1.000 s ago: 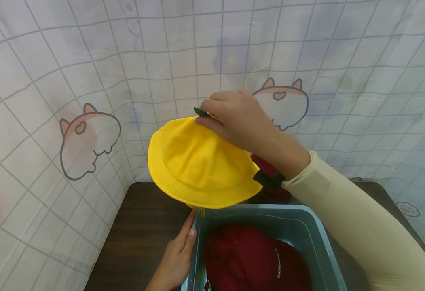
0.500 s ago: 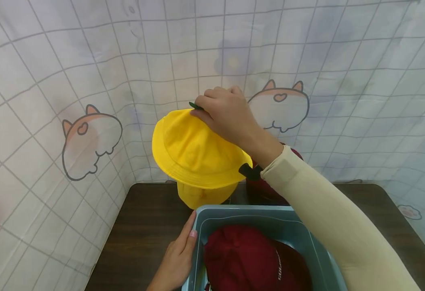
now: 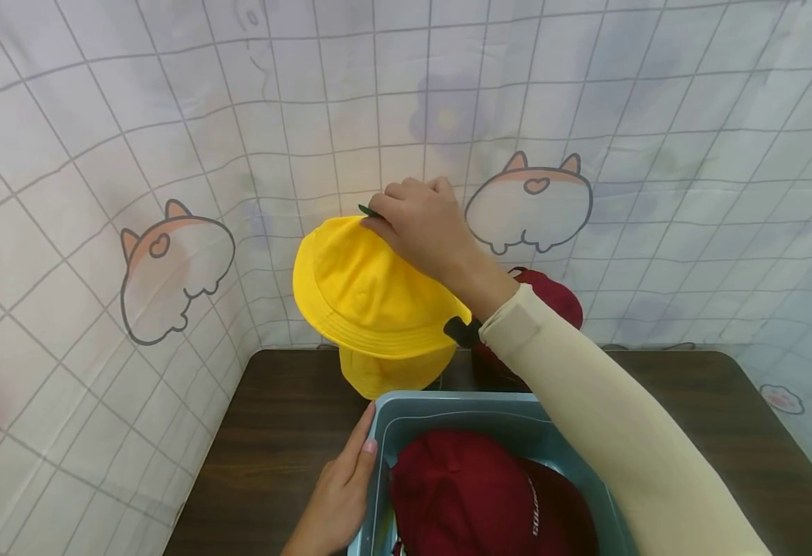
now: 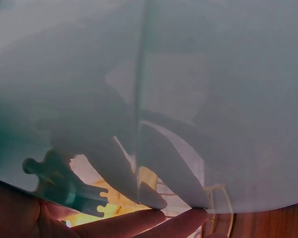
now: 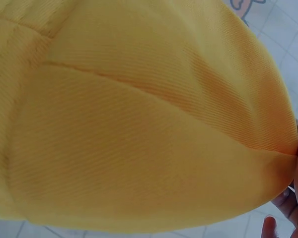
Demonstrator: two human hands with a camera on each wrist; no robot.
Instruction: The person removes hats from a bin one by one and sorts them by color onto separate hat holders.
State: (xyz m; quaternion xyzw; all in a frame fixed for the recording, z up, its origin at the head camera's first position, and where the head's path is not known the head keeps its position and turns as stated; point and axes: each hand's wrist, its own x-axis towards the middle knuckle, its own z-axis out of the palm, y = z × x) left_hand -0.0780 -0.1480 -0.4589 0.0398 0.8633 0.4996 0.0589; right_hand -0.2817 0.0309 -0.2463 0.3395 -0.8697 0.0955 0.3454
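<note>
My right hand (image 3: pixel 422 228) pinches the top of a yellow brimmed hat (image 3: pixel 371 286), where a small green piece (image 3: pixel 367 210) sticks out. Directly under its brim is another yellow hat-like piece (image 3: pixel 392 372), behind the bin. The yellow cloth (image 5: pixel 139 129) fills most of the right wrist view. With fingers straight, my left hand (image 3: pixel 336 490) rests against the left rim of a blue-green bin (image 3: pixel 461 399); in the left wrist view its fingers (image 4: pixel 179 223) touch the bin wall (image 4: pixel 228 124). A dark red cap (image 3: pixel 461 494) lies inside the bin.
Another dark red cap (image 3: pixel 552 297) stands behind the bin, partly hidden by my right forearm. The dark wooden table (image 3: pixel 253 463) meets a grid-patterned curtain (image 3: pixel 294 100) at its back edge. Thin dark wire-like pieces (image 3: pixel 680 347) lie along that edge.
The right hand and the yellow hat have shifted left and back, bringing the yellow piece below and more of the rear red cap into view. The left hand has stayed at the bin.
</note>
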